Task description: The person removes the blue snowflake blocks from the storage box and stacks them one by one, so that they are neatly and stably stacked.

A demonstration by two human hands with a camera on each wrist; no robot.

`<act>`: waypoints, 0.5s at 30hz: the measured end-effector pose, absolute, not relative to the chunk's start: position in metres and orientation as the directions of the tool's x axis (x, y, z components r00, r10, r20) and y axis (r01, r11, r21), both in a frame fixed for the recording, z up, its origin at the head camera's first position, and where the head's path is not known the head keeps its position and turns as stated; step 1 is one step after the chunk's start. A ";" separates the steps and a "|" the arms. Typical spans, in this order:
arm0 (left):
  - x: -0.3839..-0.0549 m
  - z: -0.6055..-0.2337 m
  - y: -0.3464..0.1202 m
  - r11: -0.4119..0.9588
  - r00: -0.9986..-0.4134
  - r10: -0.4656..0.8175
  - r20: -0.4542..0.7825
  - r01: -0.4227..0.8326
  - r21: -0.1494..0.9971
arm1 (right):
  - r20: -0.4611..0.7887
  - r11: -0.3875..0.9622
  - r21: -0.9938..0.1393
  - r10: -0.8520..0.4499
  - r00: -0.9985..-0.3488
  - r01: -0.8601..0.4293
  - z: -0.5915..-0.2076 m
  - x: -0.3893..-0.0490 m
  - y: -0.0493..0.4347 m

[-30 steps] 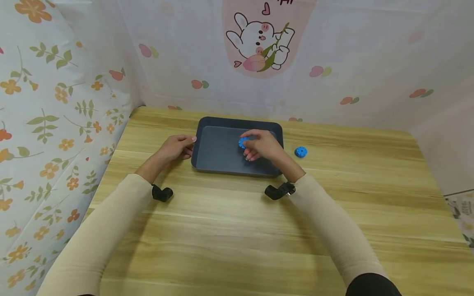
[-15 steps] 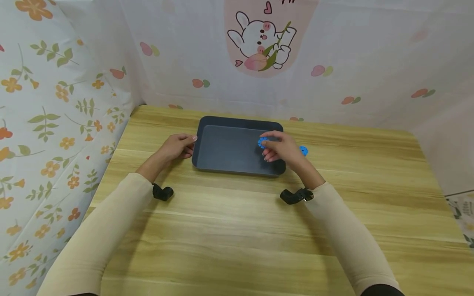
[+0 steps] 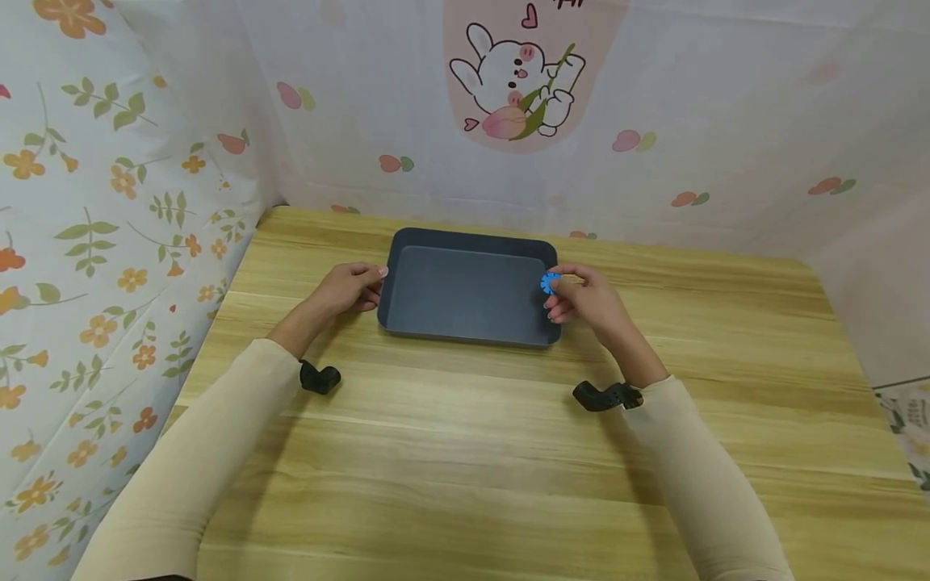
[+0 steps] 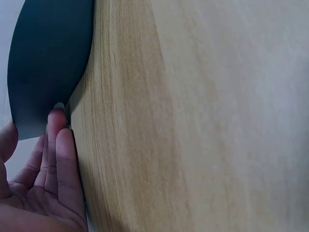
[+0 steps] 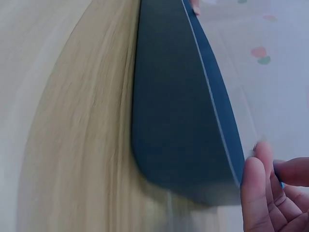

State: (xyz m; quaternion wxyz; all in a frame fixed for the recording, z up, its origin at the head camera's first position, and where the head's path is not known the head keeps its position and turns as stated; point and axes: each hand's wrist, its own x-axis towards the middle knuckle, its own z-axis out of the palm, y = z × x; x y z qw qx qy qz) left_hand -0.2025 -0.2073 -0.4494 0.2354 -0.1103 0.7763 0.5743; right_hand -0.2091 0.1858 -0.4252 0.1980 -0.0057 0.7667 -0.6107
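Observation:
A dark grey rectangular tray (image 3: 472, 294) rests on the wooden table, with nothing lying in it. At its left end my left hand (image 3: 347, 288) holds the rim, thumb at the top edge. The left wrist view shows the fingers of my left hand (image 4: 48, 183) against the tray's outer wall (image 4: 50, 58). Over the tray's right rim, my right hand (image 3: 590, 298) pinches a round blue notched disc (image 3: 549, 283) between thumb and forefinger. In the right wrist view, my right hand (image 5: 275, 193) hides nearly all of the disc, beside the tray's corner (image 5: 193, 159).
The wooden table (image 3: 450, 452) extends in front of the tray and to both sides. Behind it hangs a white printed curtain (image 3: 349, 105), and a floral cloth (image 3: 109, 266) covers the left side. Black camera mounts are strapped to both wrists.
My right hand has moved right, carrying the blue disc from above the tray's middle to its right rim. It now hides the second blue piece on the table. The left hand stays put.

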 end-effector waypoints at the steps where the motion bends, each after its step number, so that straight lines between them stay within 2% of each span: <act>1: -0.203 -0.449 -0.207 0.314 -0.863 0.099 -0.495 -0.445 0.839 | -0.296 0.246 -0.940 -0.241 -0.924 0.236 -0.426 -0.208 0.189; 15: -0.204 -0.455 -0.208 0.316 -0.877 0.084 -0.473 -0.426 0.848 | -0.285 0.112 -0.954 -0.074 -0.956 0.276 -0.434 -0.201 0.232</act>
